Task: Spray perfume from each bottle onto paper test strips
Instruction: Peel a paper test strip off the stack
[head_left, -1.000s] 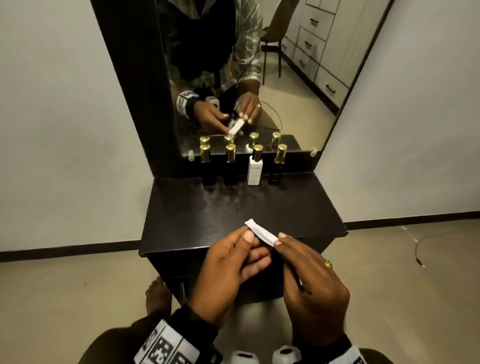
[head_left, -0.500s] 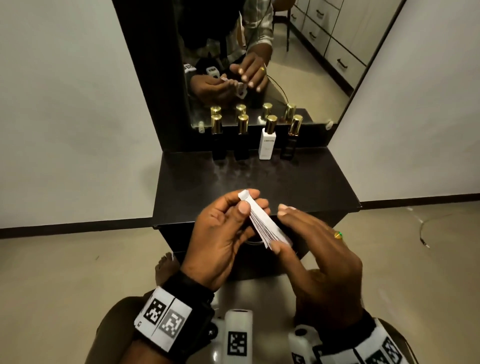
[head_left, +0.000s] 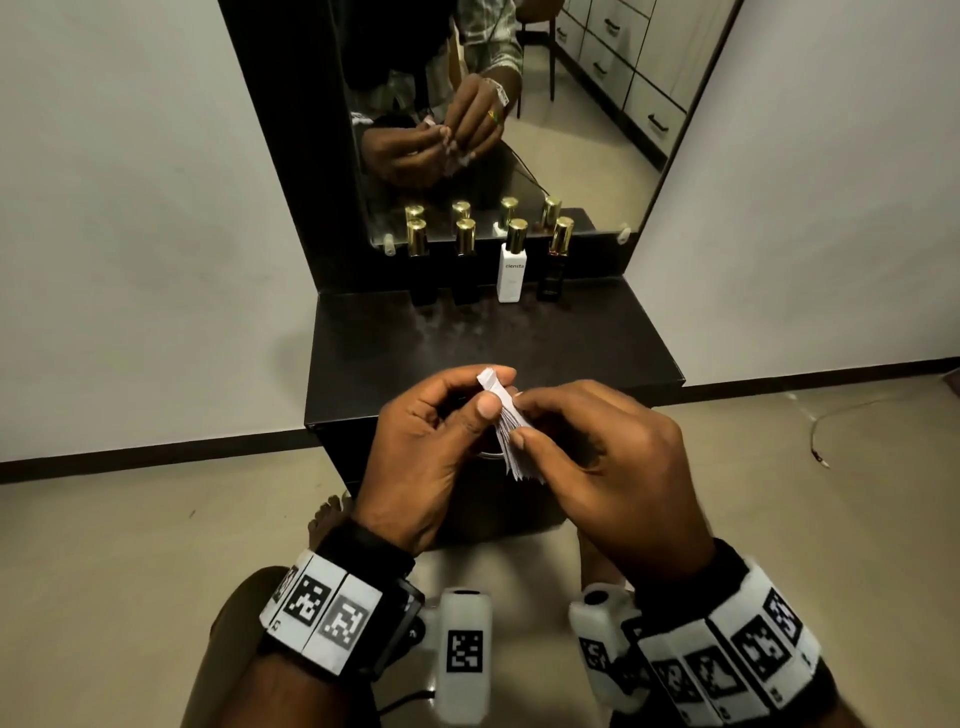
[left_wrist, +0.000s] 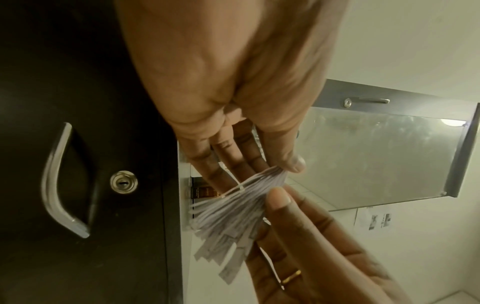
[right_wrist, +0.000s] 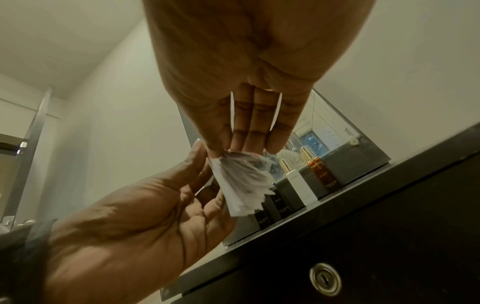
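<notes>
A fanned stack of white paper test strips is held in the air above the dresser's front edge. My left hand pinches its upper end between thumb and forefinger. My right hand pinches the fan from the right, thumb on top. The left wrist view shows the strips spread out under the right thumb. In the right wrist view the strips hang below both hands' fingertips. Several gold-capped perfume bottles stand in a row at the back: two black, one white, one dark amber.
The dark dresser top lies between my hands and the bottles. A mirror rises right behind the bottles. The dresser front has a metal handle and a keyhole. Beige floor lies on both sides.
The strips went from a tight bundle to a spread fan. My right thumb has slid onto the fan, and both hands sit lower, nearer the dresser's front edge.
</notes>
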